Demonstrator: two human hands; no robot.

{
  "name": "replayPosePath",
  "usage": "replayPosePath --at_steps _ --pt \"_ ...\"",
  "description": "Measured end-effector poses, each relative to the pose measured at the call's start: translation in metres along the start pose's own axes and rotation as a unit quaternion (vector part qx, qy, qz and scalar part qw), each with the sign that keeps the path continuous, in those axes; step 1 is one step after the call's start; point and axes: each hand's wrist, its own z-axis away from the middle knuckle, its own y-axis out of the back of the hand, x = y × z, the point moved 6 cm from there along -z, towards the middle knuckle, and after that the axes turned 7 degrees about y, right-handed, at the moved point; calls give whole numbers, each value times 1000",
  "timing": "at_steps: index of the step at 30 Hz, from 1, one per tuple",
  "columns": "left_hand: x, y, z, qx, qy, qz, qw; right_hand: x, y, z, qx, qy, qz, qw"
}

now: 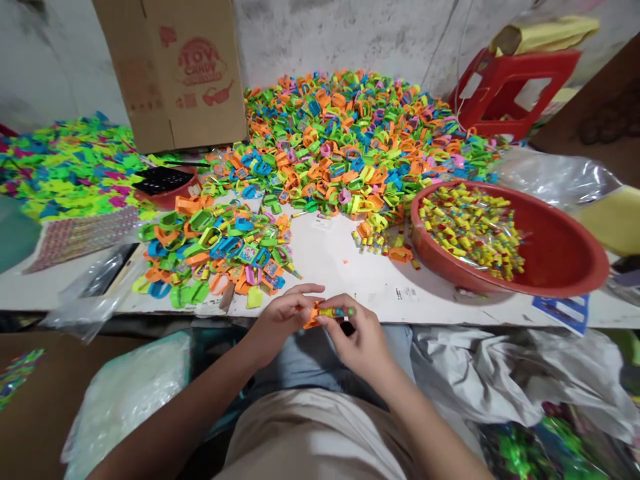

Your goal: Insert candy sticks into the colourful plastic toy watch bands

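My left hand (280, 321) and my right hand (357, 340) meet at the near edge of the white table (350, 270). Together they pinch one small orange plastic toy piece (314, 315). My right fingers also hold a thin candy packet (339, 311) with green and yellow bits against it. Just beyond my left hand lies a small heap of orange, green and blue toy pieces (215, 250). A far larger heap of the same pieces (350, 140) covers the back of the table.
A red basin (560, 257) with yellow wrapped candy packets sits at the right. A cardboard box (175, 67) stands at the back left, beside neon flat cutouts (65, 167) and a sticker sheet (80, 233). A red stool (515, 83) stands back right. Plastic bags (500, 380) lie below.
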Motion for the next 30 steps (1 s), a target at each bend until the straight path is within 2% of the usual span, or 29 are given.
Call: replayPosePath --at_steps 4,6,9,11,13,16,17,19,21,24,27,30 --pt "1 2 -2 -4 -14 1 1000 2 -3 -1 5 6 -9 1000" --pt "4 5 0 -3 -13 -42 999 3 -6 0 -6 7 -5 1000" --pt "16 27 6 41 -18 -139 989 11 -12 6 -22 2 -21 1000" --pt "36 61 13 134 -45 -186 972 21 -14 14 -21 -6 -34 999" --pt "66 110 24 267 -100 -231 930 35 -13 21 -14 -17 -24 999" --pt "115 189 41 459 -185 -304 814 54 -10 29 -16 -29 4 999" --pt "126 215 43 513 -187 -314 776 59 -8 31 -19 -33 10 999" --pt "137 261 35 569 -138 -346 733 65 -6 33 -29 -43 19 998" --pt "137 295 19 581 -60 -381 717 67 -4 33 -39 -55 22 997" --pt "126 323 1 565 21 -401 721 67 -2 32 -39 -65 21 997" --pt "120 324 -6 541 47 -415 730 68 0 32 -30 -68 16 997" --pt "133 302 -11 511 -15 -452 731 74 -1 33 -47 -88 17 995"
